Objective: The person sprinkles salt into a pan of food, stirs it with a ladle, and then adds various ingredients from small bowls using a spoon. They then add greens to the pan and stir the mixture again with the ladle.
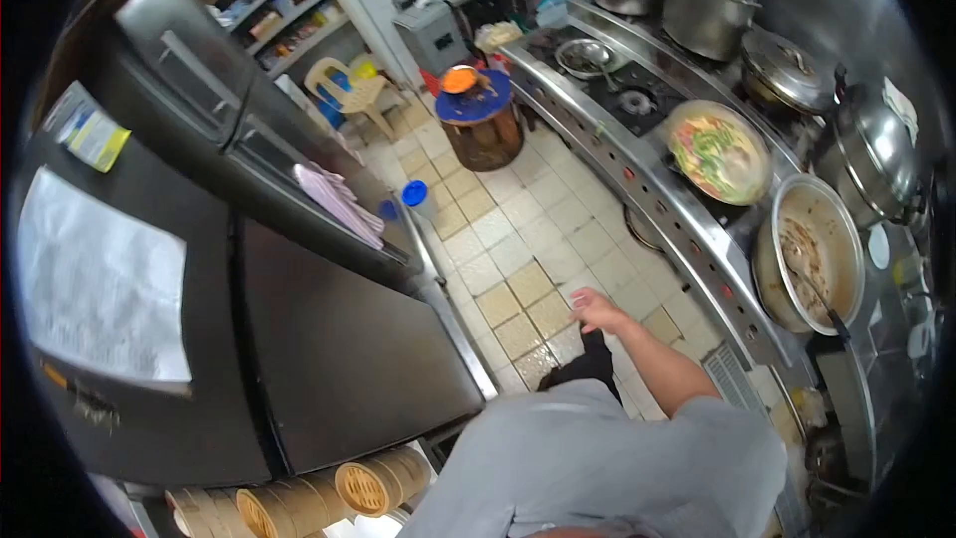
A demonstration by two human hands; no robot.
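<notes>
My right hand [597,310] hangs over the tiled floor in front of my body, fingers loosely bent and a little apart, with nothing visible in it. It touches nothing; the stove's front edge [647,201] lies off to its right. My left hand is out of view. On the stove, a wide pan [719,151] holds a colourful mix of green and red pieces in pale liquid. Nearer to me stands a deep metal pot [844,239] with brown residue and a ladle [819,291] leaning inside.
Large stockpots [709,5] and a lidded pan [789,70] line the stove's back. A dark refrigerator [349,359] flanks the left, near bamboo steamers [383,481]. Ahead are a blue-topped stand [468,112], a plastic chair [354,95] and a blue-lidded container [416,196].
</notes>
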